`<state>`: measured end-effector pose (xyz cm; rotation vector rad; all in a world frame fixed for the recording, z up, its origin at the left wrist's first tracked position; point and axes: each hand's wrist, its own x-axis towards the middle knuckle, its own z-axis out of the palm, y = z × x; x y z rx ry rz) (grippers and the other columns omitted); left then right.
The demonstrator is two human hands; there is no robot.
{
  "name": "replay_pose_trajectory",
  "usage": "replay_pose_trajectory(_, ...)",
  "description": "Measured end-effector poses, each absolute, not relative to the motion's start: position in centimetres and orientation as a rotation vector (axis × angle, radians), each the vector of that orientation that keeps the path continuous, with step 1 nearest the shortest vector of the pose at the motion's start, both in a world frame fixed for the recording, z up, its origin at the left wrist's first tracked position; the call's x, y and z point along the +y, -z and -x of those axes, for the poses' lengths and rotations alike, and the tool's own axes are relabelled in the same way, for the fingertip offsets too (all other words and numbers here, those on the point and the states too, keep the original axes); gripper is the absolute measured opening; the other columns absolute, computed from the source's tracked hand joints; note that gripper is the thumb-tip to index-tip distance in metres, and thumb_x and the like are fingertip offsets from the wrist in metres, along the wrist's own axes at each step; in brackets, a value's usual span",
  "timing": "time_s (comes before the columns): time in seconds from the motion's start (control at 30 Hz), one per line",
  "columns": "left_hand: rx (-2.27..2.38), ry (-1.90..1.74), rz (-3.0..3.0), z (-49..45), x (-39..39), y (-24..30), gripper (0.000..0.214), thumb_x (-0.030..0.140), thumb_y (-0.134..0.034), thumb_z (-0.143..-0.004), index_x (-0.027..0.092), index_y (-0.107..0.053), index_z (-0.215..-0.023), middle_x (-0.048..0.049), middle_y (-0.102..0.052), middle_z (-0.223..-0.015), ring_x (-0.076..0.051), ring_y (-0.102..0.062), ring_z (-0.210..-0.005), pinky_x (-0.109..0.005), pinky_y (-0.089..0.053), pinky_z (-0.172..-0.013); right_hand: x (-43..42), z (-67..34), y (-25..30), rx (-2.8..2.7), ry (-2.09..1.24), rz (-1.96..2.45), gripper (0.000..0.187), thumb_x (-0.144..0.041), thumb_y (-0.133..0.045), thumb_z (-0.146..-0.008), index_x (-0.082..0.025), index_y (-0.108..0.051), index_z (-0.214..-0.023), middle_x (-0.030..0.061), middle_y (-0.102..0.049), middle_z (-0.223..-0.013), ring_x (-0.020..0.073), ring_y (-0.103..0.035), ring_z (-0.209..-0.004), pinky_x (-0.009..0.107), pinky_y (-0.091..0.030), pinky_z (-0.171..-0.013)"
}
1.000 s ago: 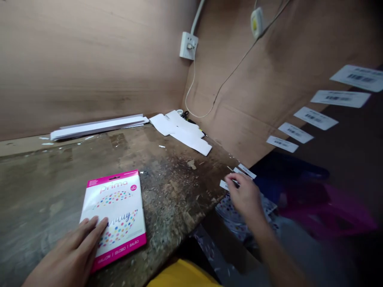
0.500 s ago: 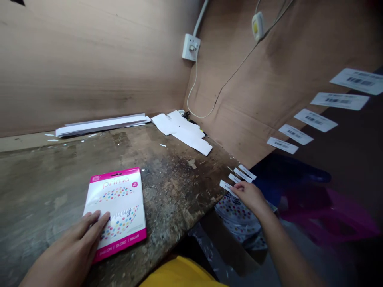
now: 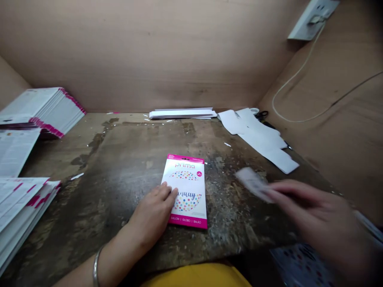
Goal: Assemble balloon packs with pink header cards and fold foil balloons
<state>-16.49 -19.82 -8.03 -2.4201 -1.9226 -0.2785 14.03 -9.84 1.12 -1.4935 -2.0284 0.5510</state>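
1 label (image 3: pixel 251 181), likely light, flimsy, best held by its edge, is pinched in the right hand (image 3: pixel 320 223); the left hand (image 3: pixel 152 213) rests unclenched on the packet (image 3: pixel 191 203).

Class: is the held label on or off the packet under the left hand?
Off: the right hand pinches the label, and tabletop shows between label and packet.

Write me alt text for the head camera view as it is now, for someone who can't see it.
A person's left hand rests on a white-and-pink "prima" packet on a worn table, while the blurred right hand holds a small white label. Pink-and-white stacks sit at left; white paper lies toward the back right.
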Motion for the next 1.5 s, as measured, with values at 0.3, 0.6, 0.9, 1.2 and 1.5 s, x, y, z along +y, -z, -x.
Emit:
replay_pose_trajectory(0.3,-1.949,0.372,2.361,16.3,-20.9,8.5,0.037,0.012,-0.042,-0.088,0.013,-0.055,-0.122,-0.0148,-0.058,-0.125,-0.027,-0.053,-0.117,-0.052,-0.037,-0.101,-4.9,1.0,4.0,-2.257,-1.541,1.215,0.022,-0.034,-0.057,-0.074,-0.014,-0.059,-0.067,-0.0028,-0.052,-0.052,0.0104,-0.045,-0.047,0.021,-0.035,-0.045)
replay_pose_trajectory(0.6,-2.004,0.423,2.376,16.4,-20.9,8.5,0.035,0.014,-0.045,-0.088,0.015,-0.055,-0.121,-0.0128,-0.059,-0.125,-0.028,-0.052,-0.118,-0.058,-0.031,-0.102,-5.0,1.4,5.1,-2.503,-1.287,1.31,0.02,-0.027,-0.057,-0.075,-0.015,-0.061,-0.059,0.0001,-0.06,-0.058,0.0118,-0.05,-0.054,0.021,-0.032,-0.047)
replay_pose_trajectory(0.9,-1.988,0.408,2.41,16.6,-20.8,8.5,0.034,0.014,-0.044,-0.089,0.015,-0.055,-0.121,-0.0118,-0.059,-0.125,-0.029,-0.052,-0.118,-0.058,-0.029,-0.102,-5.4,2.0,4.9,-2.669,-0.987,1.386,0.015,-0.023,-0.058,-0.074,-0.017,-0.064,-0.062,0.001,-0.063,-0.059,0.0123,-0.054,-0.054,0.021,-0.032,-0.048)
replay_pose_trajectory(1.2,-2.052,0.423,2.443,16.3,-19.6,7.2,0.04,0.026,-0.045,-0.09,0.015,-0.048,-0.128,-0.011,-0.061,-0.104,-0.026,-0.055,-0.098,-0.045,-0.044,-0.089,-6.0,2.4,4.8,-2.752,-0.749,1.465,0.016,-0.032,-0.059,-0.076,-0.02,-0.066,-0.068,0.0021,-0.066,-0.065,0.0145,-0.058,-0.061,0.022,-0.033,-0.049)
replay_pose_trajectory(1.5,-2.094,0.386,2.42,15.9,-18.7,7.1,0.036,0.027,-0.042,-0.091,0.017,-0.055,-0.122,-0.0104,-0.055,-0.097,-0.026,-0.049,-0.09,-0.043,-0.047,-0.08,-7.1,1.6,2.4,-2.871,-0.223,1.473,0.039,-0.041,-0.063,-0.078,-0.013,-0.061,-0.106,0.014,-0.067,-0.091,0.0291,-0.062,-0.081,0.035,-0.045,-0.065)
